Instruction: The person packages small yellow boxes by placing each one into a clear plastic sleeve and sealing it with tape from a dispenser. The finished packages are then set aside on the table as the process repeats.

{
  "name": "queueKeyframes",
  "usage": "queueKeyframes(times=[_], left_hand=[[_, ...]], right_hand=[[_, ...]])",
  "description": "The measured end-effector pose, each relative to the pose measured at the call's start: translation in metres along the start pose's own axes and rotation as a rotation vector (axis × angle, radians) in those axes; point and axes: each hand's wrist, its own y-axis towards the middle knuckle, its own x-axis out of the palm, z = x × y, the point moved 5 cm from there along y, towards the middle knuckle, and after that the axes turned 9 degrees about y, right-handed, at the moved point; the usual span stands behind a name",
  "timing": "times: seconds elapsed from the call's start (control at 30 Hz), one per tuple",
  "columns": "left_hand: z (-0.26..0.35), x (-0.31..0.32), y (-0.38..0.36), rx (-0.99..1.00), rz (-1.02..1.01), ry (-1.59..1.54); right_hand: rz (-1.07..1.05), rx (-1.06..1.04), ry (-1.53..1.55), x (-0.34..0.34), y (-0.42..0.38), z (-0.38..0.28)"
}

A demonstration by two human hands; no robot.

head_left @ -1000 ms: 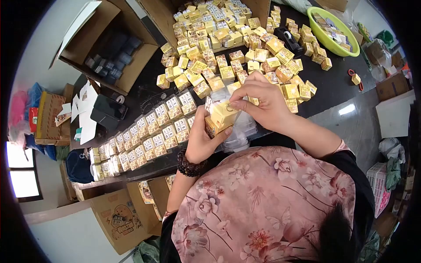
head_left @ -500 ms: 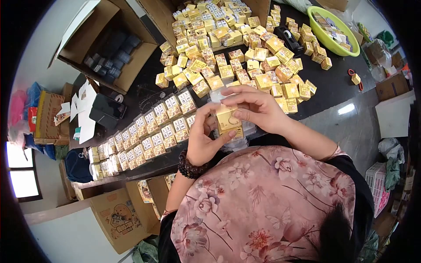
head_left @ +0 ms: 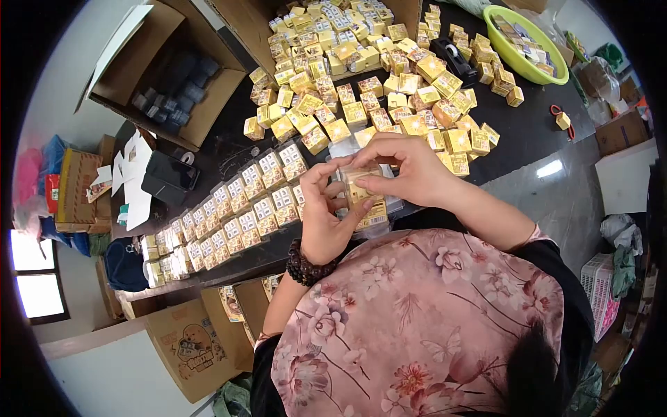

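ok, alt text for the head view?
A person's left hand and right hand hold a small yellow box at a black table. Loose yellow boxes spill from a carton beyond; a green basin sits right, two rows of boxes left.

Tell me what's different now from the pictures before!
The right hand let go of its raised pinch and moved across to the left; its fingers now curl over the top of the little yellow box, thumb pressing the front. The left hand still holds the box. The rows of boxes and the green tub stayed put.
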Motion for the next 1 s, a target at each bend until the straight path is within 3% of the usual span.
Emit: queueKeyframes(times=[0.2, 0.4, 0.53, 0.6, 0.7, 0.83, 0.9, 0.97, 1.0], left_hand=[[0.001, 0.001, -0.002, 0.054, -0.027, 0.060], [-0.007, 0.001, -0.002, 0.129, -0.058, 0.170], [-0.004, 0.001, 0.000, 0.128, -0.104, 0.065], [-0.012, 0.001, -0.001, 0.039, -0.084, -0.095], [-0.010, 0.000, 0.001, 0.019, -0.119, -0.141], [-0.014, 0.003, 0.002, -0.001, -0.125, -0.093], [-0.011, -0.002, 0.005, 0.019, -0.092, -0.103], [-0.008, -0.005, 0.004, 0.022, -0.089, -0.119], [-0.013, -0.005, 0.002, 0.017, -0.082, -0.117]], right_hand=[[0.045, 0.062, 0.263, -0.004, -0.002, 0.015], [0.075, 0.054, 0.304, -0.009, -0.006, 0.019], [0.040, 0.043, 0.288, -0.013, -0.008, 0.019], [-0.077, -0.082, 0.159, -0.013, -0.009, 0.016], [-0.022, -0.102, 0.155, -0.005, -0.018, 0.012], [-0.057, -0.152, -0.190, -0.022, -0.026, 0.012], [0.335, -0.119, -0.352, -0.088, -0.019, 0.021], [0.860, -0.176, -0.501, -0.195, -0.018, 0.049], [0.921, 0.093, -0.553, -0.256, -0.016, 0.072]])
